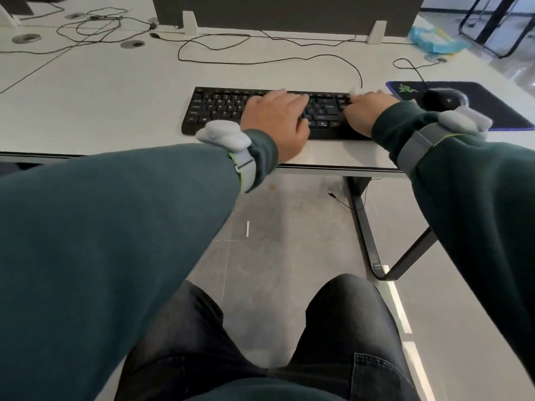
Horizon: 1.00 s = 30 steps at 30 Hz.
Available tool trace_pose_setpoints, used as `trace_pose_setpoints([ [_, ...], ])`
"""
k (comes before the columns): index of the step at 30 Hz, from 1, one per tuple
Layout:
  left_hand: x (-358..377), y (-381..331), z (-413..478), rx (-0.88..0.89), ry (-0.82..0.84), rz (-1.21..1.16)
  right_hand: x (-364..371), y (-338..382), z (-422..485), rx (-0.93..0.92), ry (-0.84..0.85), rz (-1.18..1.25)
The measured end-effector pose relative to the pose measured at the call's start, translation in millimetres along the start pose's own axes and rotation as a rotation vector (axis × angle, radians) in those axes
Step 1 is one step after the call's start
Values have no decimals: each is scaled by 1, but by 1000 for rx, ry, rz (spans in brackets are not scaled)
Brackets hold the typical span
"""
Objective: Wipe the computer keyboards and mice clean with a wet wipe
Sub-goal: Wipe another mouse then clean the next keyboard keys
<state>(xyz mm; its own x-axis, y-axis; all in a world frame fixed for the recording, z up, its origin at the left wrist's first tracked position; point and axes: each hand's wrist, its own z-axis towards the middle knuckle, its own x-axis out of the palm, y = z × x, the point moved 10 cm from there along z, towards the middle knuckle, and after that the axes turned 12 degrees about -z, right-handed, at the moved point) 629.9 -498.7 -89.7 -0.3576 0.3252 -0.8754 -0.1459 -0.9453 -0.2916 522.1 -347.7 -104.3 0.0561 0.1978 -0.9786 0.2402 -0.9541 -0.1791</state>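
White desk (115,91), smooth matte top, filled the upper half of the frame. A dark flat partition panel (289,10) stood along its far edge in white wedge-shaped clips. Thin black cables (260,60) looped loose over the top, with round metal grommets (131,44) at upper left. The floor (289,227) below was grey, polished tile, and a black metal desk leg (364,227) angled down at centre right. My dark jeans (347,328) showed at the bottom.

The black keyboard (220,108), a plastic slab with low keys, sat near the desk's front edge at upper centre. My left hand (275,120) lay flat on its middle keys, fingers spread and fairly straight, gripping nothing. My right hand (364,111) covered the keyboard's right end, apart from the left hand. A blurred scrap of white wet wipe (354,91) poked out past its fingertips. I could not tell whether it was pinched or just pressed.

The rounded, glossy black mouse (443,98) sat untouched just right of the keyboard on a dark cloth mouse pad (492,105) with a green logo and a purple edge. A crinkly pale blue wipe pack (434,39) lay at the desk's upper right corner.

Both sleeves were teal knit. A grey wrist device (225,137) with a fabric band was strapped on each.
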Motion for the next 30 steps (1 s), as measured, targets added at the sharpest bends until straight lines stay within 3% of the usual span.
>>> trace_pose_setpoints([
  [5,34,-50,24,-6,20,93,-11,15,-21,-79,-32,-17],
  [10,43,-35,24,-93,25,97,-3,-18,-9,123,23,-36],
  [15,45,-36,25,-77,40,51,-8,19,-10,-60,-34,-3],
  [18,46,-34,24,-88,67,57,-8,-11,-4,107,-38,0],
  [21,47,-35,24,-91,68,52,-18,-30,-2,208,-158,-64],
  [23,46,-38,23,-79,62,52,-26,-24,0,182,-224,-57],
  [27,46,-39,22,-79,107,45,-32,16,5,-41,-260,-87],
  [30,47,-40,21,-71,129,42,-36,-3,9,47,-293,-74],
])
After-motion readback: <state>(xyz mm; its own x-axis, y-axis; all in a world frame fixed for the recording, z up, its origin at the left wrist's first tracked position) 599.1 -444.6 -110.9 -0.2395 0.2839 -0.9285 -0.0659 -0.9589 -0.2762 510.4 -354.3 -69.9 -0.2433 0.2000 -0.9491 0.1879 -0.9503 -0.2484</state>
